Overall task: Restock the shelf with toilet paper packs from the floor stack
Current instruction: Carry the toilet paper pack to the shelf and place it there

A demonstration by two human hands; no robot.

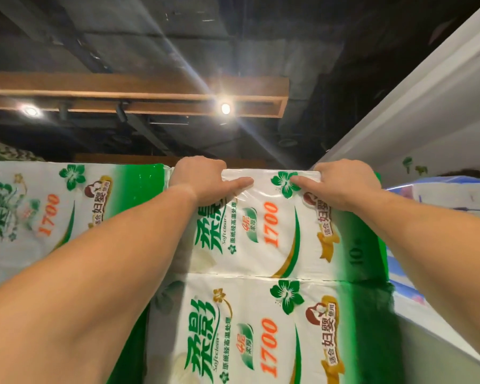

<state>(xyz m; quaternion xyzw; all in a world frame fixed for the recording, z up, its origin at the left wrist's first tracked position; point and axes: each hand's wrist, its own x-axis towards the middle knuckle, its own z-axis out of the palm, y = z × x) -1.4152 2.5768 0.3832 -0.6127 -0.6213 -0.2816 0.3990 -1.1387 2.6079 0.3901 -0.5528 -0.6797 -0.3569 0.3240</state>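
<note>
A green-and-white toilet paper pack [272, 228] printed "1700" sits on top of a like pack [261, 333] high up, seen from below. My left hand [203, 181] grips the top pack's upper left corner, fingers curled over its top edge and thumb pressed on its face. My right hand [344, 184] holds the upper right corner the same way. Both forearms reach upward. A third pack of the same kind [53, 212] stands touching it on the left.
A white wall or column [427, 112] rises on the right. Blue-and-white packs [441, 200] lie to the right of the held pack. Overhead are a dark ceiling, a wooden beam [150, 90] and two bright spotlights.
</note>
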